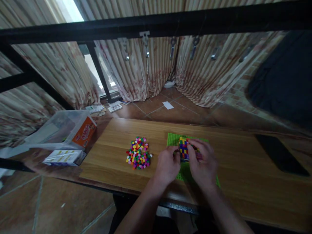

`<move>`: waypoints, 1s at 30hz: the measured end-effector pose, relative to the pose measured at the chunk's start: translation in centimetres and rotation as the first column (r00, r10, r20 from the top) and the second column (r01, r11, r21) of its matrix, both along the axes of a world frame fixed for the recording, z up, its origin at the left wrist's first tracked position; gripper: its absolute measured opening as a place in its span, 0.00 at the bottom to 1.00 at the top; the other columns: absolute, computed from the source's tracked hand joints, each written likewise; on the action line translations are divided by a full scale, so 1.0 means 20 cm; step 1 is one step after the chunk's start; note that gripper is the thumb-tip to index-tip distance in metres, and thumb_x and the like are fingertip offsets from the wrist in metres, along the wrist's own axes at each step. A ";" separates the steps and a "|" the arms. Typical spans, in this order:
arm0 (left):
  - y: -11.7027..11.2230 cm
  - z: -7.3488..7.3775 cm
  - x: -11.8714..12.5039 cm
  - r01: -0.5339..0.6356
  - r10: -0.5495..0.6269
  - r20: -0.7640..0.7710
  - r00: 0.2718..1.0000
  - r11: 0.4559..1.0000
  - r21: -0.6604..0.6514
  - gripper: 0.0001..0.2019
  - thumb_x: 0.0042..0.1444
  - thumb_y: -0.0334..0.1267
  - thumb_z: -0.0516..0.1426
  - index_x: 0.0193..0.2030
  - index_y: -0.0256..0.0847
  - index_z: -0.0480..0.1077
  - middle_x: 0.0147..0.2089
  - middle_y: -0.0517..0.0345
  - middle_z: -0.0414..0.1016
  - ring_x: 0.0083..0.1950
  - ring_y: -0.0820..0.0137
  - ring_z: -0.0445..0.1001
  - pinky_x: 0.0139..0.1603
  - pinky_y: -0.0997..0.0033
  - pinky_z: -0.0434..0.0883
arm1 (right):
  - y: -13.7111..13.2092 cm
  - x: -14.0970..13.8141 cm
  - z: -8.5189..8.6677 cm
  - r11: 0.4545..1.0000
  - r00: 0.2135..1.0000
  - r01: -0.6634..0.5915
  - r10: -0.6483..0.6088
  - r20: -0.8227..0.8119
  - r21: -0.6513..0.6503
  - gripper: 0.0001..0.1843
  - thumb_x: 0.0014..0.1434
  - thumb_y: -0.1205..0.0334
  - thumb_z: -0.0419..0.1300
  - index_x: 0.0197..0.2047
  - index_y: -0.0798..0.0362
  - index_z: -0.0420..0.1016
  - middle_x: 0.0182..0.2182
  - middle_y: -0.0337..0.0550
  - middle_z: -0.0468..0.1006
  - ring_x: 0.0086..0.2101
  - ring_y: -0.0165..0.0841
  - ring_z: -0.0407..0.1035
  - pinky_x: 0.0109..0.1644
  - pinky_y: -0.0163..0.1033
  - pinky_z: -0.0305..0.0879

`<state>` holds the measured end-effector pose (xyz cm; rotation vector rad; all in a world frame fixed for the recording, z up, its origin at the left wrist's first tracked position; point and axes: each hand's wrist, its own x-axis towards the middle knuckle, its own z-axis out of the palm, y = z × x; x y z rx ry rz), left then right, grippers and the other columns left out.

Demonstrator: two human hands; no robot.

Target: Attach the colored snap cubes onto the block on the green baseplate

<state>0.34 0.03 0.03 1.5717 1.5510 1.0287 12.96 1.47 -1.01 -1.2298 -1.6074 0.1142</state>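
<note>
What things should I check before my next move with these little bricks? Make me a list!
1. Left hand and right hand both grip the brick block: ok.
2. Brick block sits over the green baseplate: ok.
3. Loose brick pile lies close, left of the hands: ok.
4. Green baseplate flat on the table: ok.
5. Loose brick held in the fingers: cannot tell.
6. Phone well away from the hands: ok.

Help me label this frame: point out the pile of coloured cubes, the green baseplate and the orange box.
pile of coloured cubes (138,153): head view, middle of heap.
green baseplate (173,139): head view, bare far-left corner.
orange box (84,134): head view, its printed face.
</note>
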 end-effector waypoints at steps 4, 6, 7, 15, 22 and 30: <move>0.04 0.00 -0.10 -0.179 0.171 0.110 0.979 0.981 0.070 0.14 0.58 0.29 0.53 0.44 0.39 0.78 0.43 0.49 0.81 0.44 0.64 0.79 0.49 0.64 0.72 | -0.11 -0.14 0.01 0.960 0.958 -0.279 0.279 0.062 -0.011 0.10 0.65 0.69 0.55 0.44 0.49 0.76 0.39 0.43 0.79 0.41 0.33 0.74 0.47 0.40 0.70; 0.06 0.00 -0.17 -0.328 0.303 0.240 0.922 0.942 0.068 0.11 0.57 0.31 0.55 0.42 0.38 0.78 0.40 0.50 0.81 0.41 0.65 0.78 0.46 0.65 0.72 | -0.14 -0.19 -0.02 0.923 0.923 -0.376 0.381 0.060 -0.077 0.11 0.65 0.70 0.53 0.45 0.50 0.75 0.38 0.44 0.79 0.40 0.33 0.74 0.45 0.38 0.70; 0.07 0.00 -0.21 -0.391 0.354 0.328 0.876 0.919 0.051 0.10 0.55 0.32 0.56 0.41 0.38 0.78 0.39 0.51 0.81 0.40 0.66 0.78 0.44 0.67 0.73 | -0.15 -0.22 -0.04 0.909 0.910 -0.403 0.410 0.058 -0.106 0.11 0.66 0.70 0.53 0.44 0.51 0.75 0.37 0.44 0.79 0.39 0.33 0.74 0.44 0.38 0.70; 0.07 0.07 -0.37 -0.487 0.460 0.758 0.462 0.846 -0.217 0.10 0.43 0.34 0.63 0.35 0.36 0.75 0.31 0.60 0.75 0.29 0.78 0.70 0.33 0.78 0.66 | -0.11 -0.34 -0.15 0.850 0.878 -0.400 0.462 0.123 -0.342 0.14 0.65 0.67 0.52 0.49 0.50 0.74 0.44 0.47 0.78 0.45 0.38 0.72 0.50 0.44 0.70; 0.06 0.08 -0.36 -0.432 0.432 0.795 0.425 0.869 -0.241 0.11 0.42 0.34 0.63 0.35 0.35 0.75 0.31 0.60 0.75 0.26 0.80 0.67 0.31 0.79 0.64 | -0.10 -0.42 -0.15 0.834 0.860 -0.367 0.473 0.192 -0.412 0.14 0.64 0.69 0.52 0.49 0.51 0.74 0.42 0.46 0.76 0.45 0.39 0.71 0.50 0.44 0.69; 0.05 0.10 -0.31 -0.391 0.410 0.799 0.440 0.888 -0.241 0.09 0.42 0.33 0.62 0.33 0.35 0.75 0.30 0.59 0.75 0.25 0.81 0.65 0.28 0.79 0.62 | -0.09 -0.43 -0.15 0.832 0.848 -0.327 0.468 0.250 -0.449 0.14 0.63 0.69 0.52 0.49 0.52 0.73 0.41 0.46 0.74 0.42 0.39 0.71 0.46 0.43 0.68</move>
